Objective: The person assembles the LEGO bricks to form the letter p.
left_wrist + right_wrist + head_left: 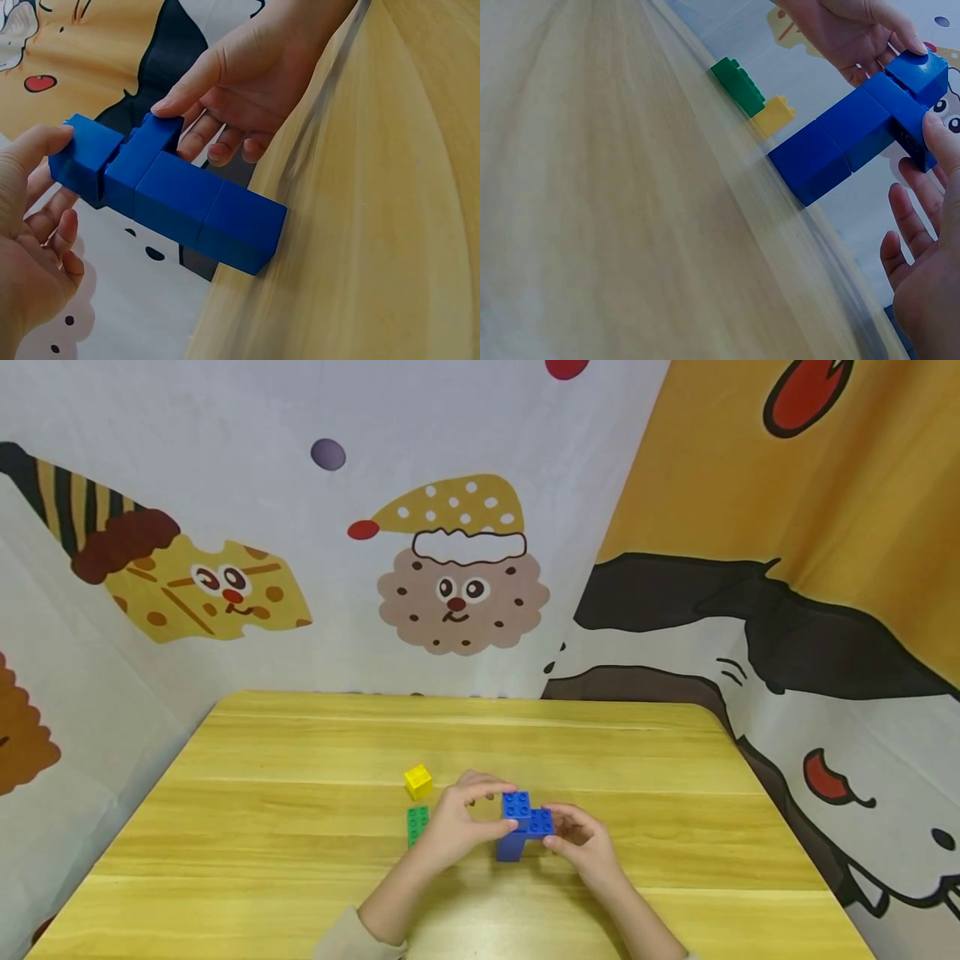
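Observation:
A stack of blue toy building bricks [510, 848] stands on the table. Two square bricks [214, 210] make the column, topped by a longer brick [900, 112] that juts out to the right. My left hand [455, 828] pinches a small blue brick [516, 805] between thumb and fingers, over the left end of the longer brick. In the left wrist view this small brick sits slightly askew, a narrow gap showing beneath it. My right hand [588, 850] holds the jutting end of the longer brick, thumb on one side and fingers on the other.
Left of the stack lie a green brick [417, 825], partly hidden behind my left hand, and a yellow brick [418, 782] farther back. The wooden table [262, 827] reaches back to a cartoon-printed cloth [300, 668].

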`<action>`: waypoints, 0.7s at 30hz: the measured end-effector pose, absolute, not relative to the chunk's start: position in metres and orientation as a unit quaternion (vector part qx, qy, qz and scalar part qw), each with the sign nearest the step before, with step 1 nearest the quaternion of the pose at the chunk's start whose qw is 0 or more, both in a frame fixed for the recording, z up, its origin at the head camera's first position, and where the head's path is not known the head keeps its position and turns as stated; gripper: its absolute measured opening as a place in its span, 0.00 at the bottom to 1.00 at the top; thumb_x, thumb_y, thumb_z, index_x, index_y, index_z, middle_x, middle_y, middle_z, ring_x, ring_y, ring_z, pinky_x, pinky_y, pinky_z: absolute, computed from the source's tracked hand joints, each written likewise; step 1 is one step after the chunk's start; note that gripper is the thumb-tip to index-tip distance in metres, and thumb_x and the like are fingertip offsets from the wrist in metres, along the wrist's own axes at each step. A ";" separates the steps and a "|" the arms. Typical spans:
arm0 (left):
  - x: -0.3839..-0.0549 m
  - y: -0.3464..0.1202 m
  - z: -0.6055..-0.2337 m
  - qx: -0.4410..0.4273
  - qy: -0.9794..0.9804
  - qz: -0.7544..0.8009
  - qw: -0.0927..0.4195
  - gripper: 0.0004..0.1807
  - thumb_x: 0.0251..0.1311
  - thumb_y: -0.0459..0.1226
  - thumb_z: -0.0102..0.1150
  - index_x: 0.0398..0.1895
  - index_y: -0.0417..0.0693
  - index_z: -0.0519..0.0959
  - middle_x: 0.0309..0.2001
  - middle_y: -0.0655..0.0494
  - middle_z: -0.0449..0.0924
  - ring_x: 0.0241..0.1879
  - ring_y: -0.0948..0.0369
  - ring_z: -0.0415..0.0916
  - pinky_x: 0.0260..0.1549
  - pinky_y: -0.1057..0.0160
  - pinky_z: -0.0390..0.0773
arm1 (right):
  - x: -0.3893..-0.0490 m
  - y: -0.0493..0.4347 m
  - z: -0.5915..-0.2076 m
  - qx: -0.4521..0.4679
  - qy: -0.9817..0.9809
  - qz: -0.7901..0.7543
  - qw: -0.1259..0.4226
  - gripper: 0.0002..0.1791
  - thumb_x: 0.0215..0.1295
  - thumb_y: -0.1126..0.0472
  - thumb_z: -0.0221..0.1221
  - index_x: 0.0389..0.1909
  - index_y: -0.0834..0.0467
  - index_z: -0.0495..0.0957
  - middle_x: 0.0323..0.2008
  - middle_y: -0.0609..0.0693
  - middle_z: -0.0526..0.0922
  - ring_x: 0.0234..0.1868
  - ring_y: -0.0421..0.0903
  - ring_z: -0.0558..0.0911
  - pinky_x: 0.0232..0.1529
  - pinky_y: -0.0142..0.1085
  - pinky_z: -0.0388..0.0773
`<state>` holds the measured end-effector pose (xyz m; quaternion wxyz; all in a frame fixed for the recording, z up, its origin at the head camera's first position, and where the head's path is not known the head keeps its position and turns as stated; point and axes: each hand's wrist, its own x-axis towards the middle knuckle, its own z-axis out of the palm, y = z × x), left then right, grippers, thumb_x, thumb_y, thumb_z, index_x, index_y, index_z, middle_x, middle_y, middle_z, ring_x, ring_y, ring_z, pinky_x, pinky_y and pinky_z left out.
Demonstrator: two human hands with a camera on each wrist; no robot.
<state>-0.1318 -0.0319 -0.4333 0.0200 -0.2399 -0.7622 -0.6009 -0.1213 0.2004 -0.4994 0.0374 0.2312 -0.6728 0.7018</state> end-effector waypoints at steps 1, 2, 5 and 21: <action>-0.132 -0.032 -0.434 -0.241 -0.762 -0.600 0.019 0.20 0.48 0.40 0.74 0.48 0.56 0.83 0.47 0.67 0.79 0.49 0.54 0.70 0.45 0.47 0.68 | -0.121 0.200 -0.499 0.232 -0.672 0.702 0.037 0.19 0.60 0.78 0.58 0.52 0.70 0.74 0.37 0.50 0.82 0.37 0.44 0.80 0.36 0.34 0.78; -0.132 -0.032 -0.434 -0.241 -0.762 -0.600 0.017 0.20 0.48 0.40 0.74 0.48 0.56 0.83 0.47 0.68 0.79 0.49 0.53 0.70 0.45 0.46 0.68 | -0.121 0.200 -0.500 0.233 -0.672 0.702 0.037 0.18 0.60 0.78 0.58 0.52 0.71 0.73 0.38 0.50 0.82 0.37 0.44 0.80 0.36 0.34 0.78; -0.131 -0.031 -0.435 -0.242 -0.760 -0.602 0.013 0.20 0.48 0.40 0.73 0.48 0.59 0.83 0.47 0.68 0.79 0.50 0.49 0.70 0.45 0.44 0.68 | -0.121 0.200 -0.500 0.233 -0.670 0.703 0.034 0.18 0.60 0.78 0.58 0.52 0.72 0.72 0.38 0.50 0.82 0.38 0.44 0.80 0.36 0.34 0.78; -0.132 -0.031 -0.438 -0.265 -0.764 -0.588 0.025 0.19 0.49 0.37 0.73 0.47 0.55 0.83 0.46 0.67 0.79 0.45 0.48 0.71 0.43 0.50 0.74 | -0.123 0.200 -0.501 0.235 -0.670 0.703 0.048 0.19 0.58 0.79 0.58 0.52 0.69 0.75 0.37 0.50 0.83 0.38 0.43 0.80 0.36 0.33 0.78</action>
